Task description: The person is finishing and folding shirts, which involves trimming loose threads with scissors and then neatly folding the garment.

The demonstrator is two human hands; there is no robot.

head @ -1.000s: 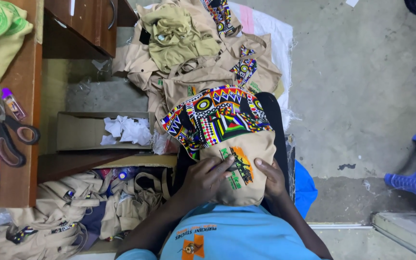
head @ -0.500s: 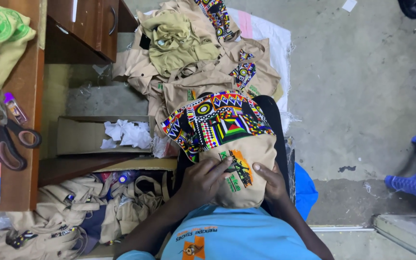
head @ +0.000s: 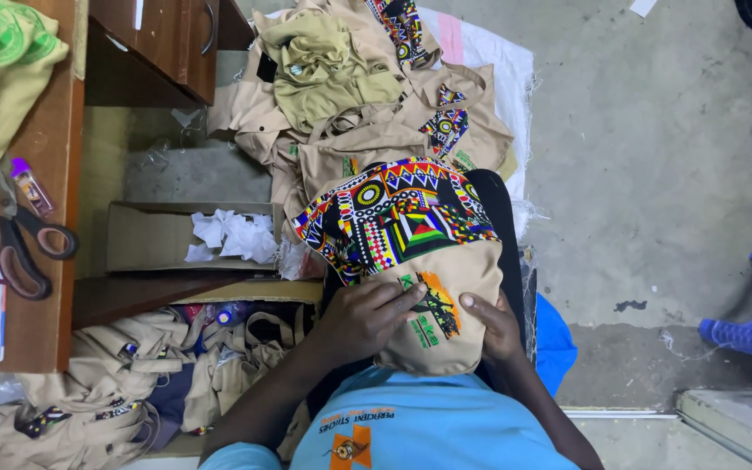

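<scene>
At the bottom centre of the frame, your left hand and right hand lie flat with open grip on the tan patterned bag in your lap, a heap of tan bags beyond, scissors on the surface at left.

Tan bag with bright patterned panel, flat on lap.

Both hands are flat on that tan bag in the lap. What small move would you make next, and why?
Probably smooth the bag flat. The left hand and right hand both rest open on its tan end, and the cloth there still bulges.
</scene>
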